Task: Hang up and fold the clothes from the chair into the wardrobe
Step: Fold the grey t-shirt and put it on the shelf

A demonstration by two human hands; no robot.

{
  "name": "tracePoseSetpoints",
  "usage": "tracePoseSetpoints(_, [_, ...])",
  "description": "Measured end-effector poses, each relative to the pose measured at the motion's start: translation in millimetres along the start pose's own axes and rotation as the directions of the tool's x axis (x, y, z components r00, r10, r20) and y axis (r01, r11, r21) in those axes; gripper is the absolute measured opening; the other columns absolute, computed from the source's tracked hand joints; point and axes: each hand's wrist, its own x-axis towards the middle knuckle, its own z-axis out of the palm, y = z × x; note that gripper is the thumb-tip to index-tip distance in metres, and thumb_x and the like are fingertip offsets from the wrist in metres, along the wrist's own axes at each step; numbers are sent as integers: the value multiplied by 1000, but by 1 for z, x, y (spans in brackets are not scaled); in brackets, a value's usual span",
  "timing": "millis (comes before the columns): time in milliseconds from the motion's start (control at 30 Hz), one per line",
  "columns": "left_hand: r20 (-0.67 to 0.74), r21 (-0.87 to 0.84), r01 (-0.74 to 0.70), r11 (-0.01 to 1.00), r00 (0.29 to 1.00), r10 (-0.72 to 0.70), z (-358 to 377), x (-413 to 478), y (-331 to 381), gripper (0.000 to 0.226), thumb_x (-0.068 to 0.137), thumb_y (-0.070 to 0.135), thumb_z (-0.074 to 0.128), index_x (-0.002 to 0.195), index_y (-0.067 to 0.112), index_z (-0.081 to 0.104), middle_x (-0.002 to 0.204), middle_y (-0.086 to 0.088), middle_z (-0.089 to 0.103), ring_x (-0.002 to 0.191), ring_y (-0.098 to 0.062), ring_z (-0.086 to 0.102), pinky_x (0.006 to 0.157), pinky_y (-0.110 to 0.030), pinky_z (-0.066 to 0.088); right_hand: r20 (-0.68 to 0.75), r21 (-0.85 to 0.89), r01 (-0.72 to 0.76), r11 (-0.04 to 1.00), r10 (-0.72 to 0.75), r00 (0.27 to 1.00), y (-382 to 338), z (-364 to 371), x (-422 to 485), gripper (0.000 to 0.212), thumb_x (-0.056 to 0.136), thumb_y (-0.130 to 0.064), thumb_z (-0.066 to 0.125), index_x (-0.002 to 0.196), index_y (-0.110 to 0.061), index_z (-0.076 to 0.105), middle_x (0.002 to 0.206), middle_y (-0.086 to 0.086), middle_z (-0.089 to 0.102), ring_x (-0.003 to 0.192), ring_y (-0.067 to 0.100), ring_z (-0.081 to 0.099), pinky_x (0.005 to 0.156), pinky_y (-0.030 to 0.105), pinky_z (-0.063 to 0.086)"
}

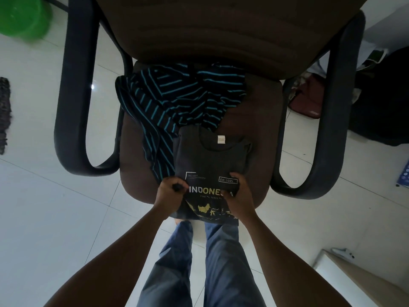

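Charcoal cotton: my T-shirt [212, 160] lies in the lower middle of the frame, on the front of the brown seat of the chair [261, 129]. Its chest reads "INDONES" in white and yellow, my right hand covering part of the word. Above that sits a boxed "Est. 1945", with a yellow map printed below. The small lines of text are too fine to read, as is the white neck label [221, 139].

The T-shirt is folded narrow. Its long axis runs up and down the frame, collar toward the chair back, hem hanging over the seat's front edge toward me.

My left hand [170, 191] is curled tight on a bunch of cloth at its left edge. My right hand [238, 191] clasps the right edge, fingers over the print.

A black shirt [177, 96] with teal stripes lies crumpled just above, touching the collar. A green tub [22, 16] is at upper left; its contents I cannot tell.
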Motion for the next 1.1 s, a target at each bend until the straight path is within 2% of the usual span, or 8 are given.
tracePoseSetpoints(100, [201,-174,131,976,975,-95,-13,-15,20,52,87,-15,57,89,33,76,109,-2,69,103,-17,65,92,-35,57,13,19,-4,1000,4,1000,-11,-15,-10,60,83,1,72,134,-20,49,114,-13,58,102,-4,56,98,23,49])
tracePoseSetpoints(200, [265,-235,156,960,960,-91,-27,-30,45,46,87,-14,59,109,24,72,109,-8,70,98,-22,70,90,-42,58,0,54,5,999,-5,1000,-28,-33,-23,62,82,0,74,136,-22,52,124,-5,57,115,11,54,99,25,46])
tracePoseSetpoints(400, [230,-349,12,937,971,73,-58,-66,93,33,83,-6,72,114,5,69,110,-14,70,98,-24,70,81,-31,61,-101,256,47,966,-22,995,-71,-58,-66,58,76,-10,76,121,-43,61,118,-10,62,109,16,62,93,41,56])
tracePoseSetpoints(533, [231,-219,-195,956,942,245,-88,-91,110,30,79,-4,77,99,17,74,109,-10,70,101,-23,68,85,-31,59,-171,385,92,918,-27,985,-93,-57,-119,49,82,-4,73,117,-37,65,122,0,64,106,16,64,85,34,59])
tracePoseSetpoints(600, [274,-172,-293,941,903,331,-102,-106,114,32,78,0,80,98,25,74,110,-5,70,100,-19,68,81,-26,59,-232,449,141,882,-37,972,-99,-51,-149,48,84,-1,72,120,-31,65,123,1,65,106,16,66,85,32,59])
tracePoseSetpoints(767, [434,-203,-391,898,786,440,-116,-157,115,42,83,0,75,114,28,69,118,-2,65,103,-18,67,84,-35,60,-416,512,244,823,-11,910,-90,-29,-232,48,84,-2,73,118,-35,65,121,4,67,107,22,67,91,45,58])
tracePoseSetpoints(1000, [675,-104,-535,839,582,454,-76,-245,102,51,82,0,77,123,28,65,121,-5,66,103,-17,68,82,-35,60,-612,584,334,740,130,780,-27,-5,-373,49,88,-4,70,128,-31,59,123,3,60,105,24,66,80,35,62])
tracePoseSetpoints(1100, [762,-54,-585,809,500,412,-43,-282,88,57,81,-1,78,129,26,62,123,-3,63,106,-18,66,84,-34,60,-671,612,373,697,209,711,15,12,-426,50,87,-4,71,127,-32,59,124,4,60,103,24,68,81,39,62])
